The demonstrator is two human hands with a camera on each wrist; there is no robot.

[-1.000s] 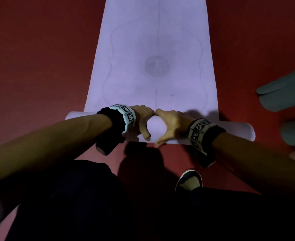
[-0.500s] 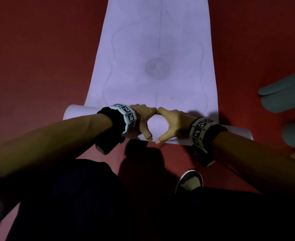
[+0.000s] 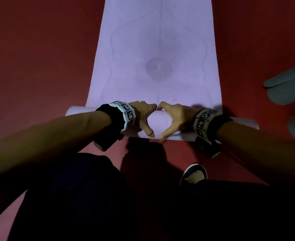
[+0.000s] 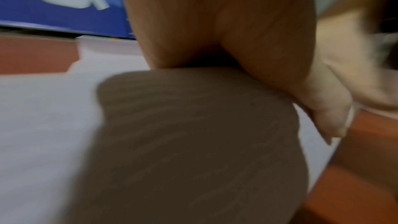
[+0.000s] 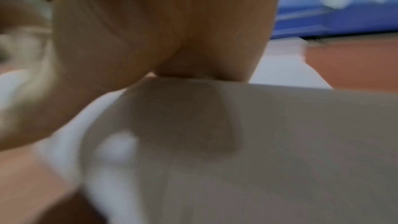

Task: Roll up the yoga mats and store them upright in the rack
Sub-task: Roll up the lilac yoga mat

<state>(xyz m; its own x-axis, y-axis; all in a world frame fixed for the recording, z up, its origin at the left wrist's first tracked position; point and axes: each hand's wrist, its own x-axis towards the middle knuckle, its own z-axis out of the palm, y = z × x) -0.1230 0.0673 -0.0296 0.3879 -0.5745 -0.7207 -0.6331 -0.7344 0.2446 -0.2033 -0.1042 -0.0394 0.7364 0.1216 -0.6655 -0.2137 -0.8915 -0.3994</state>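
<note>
A lilac yoga mat point(image 3: 157, 49) lies flat on the red floor, stretching away from me, with a round print near its middle. Its near end is wound into a roll point(image 3: 158, 124) that runs left to right. My left hand point(image 3: 144, 117) and right hand point(image 3: 175, 119) sit side by side on the middle of the roll, fingers curled over its far side and thumbs on its near side. In the left wrist view the palm point(image 4: 226, 31) presses on the roll point(image 4: 193, 142). The right wrist view, blurred, shows the palm point(image 5: 161, 31) on the roll point(image 5: 258, 142).
Grey-green rolled mats point(image 3: 287, 87) lie on the floor at the right edge. My shoe point(image 3: 193, 174) stands just behind the roll, my dark trousers below it. A blue board with white letters point(image 4: 53, 1) stands at the mat's far end.
The roll has moved away from me along the mat and grown slightly thicker. Both hands went forward with it, still gripping its middle.
</note>
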